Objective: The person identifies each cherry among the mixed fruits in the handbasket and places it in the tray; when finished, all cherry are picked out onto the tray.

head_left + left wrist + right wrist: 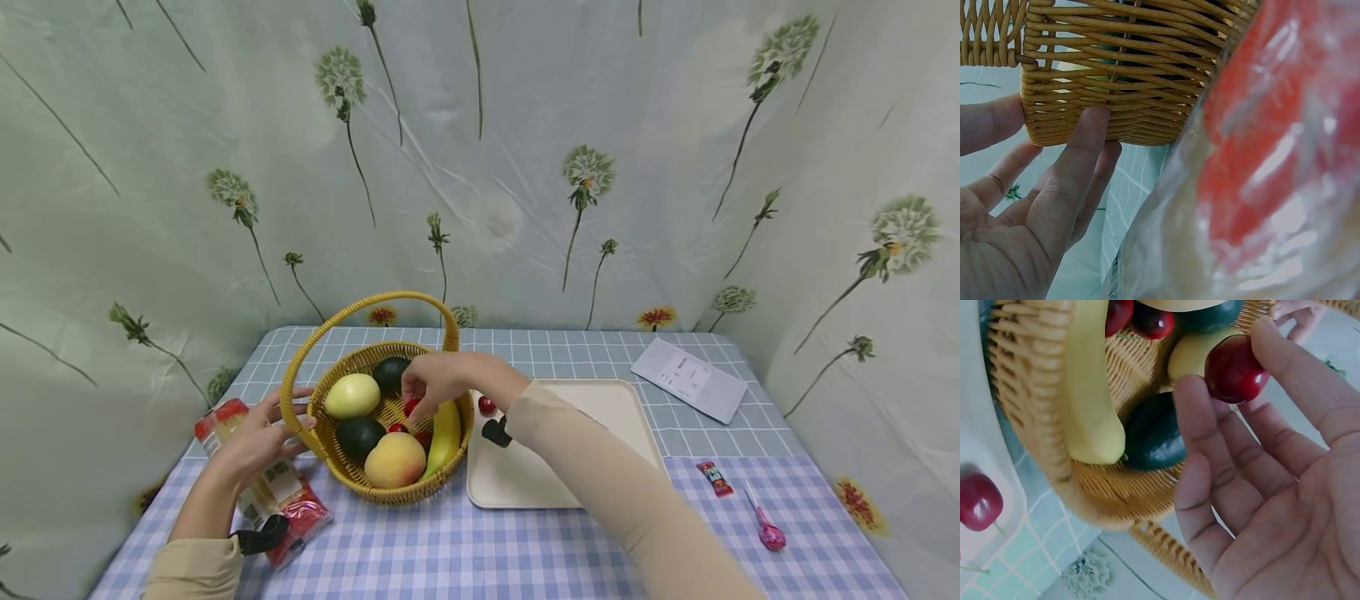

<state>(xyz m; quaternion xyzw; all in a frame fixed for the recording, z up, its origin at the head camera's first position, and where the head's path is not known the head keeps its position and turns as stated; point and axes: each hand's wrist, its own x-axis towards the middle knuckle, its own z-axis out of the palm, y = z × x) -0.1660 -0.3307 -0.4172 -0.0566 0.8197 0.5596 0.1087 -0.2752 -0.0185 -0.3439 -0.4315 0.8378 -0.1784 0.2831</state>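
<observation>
My right hand (442,379) is over the wicker basket (393,497), pinching a red cherry (1237,369) between thumb and fingertips. Inside the basket lie a peach (395,461), a banana (447,437), two dark green fruits (358,439), a pale yellow-green fruit (352,396) and more cherries (1152,322). At the basket's left side, my left hand (258,437) touches the woven wall with extended fingers (1085,137), near the foot of the tall handle (367,302). Another cherry (487,406) sits on the cream tray (540,487) to the right, partly behind my right arm.
A clear and red plastic package (303,510) lies under and beside my left forearm. Right of the tray are a white pouch (690,379), a small wrapped candy (715,479) and a pink lollipop (772,535). A curtain (495,208) with dandelion prints hangs behind the table.
</observation>
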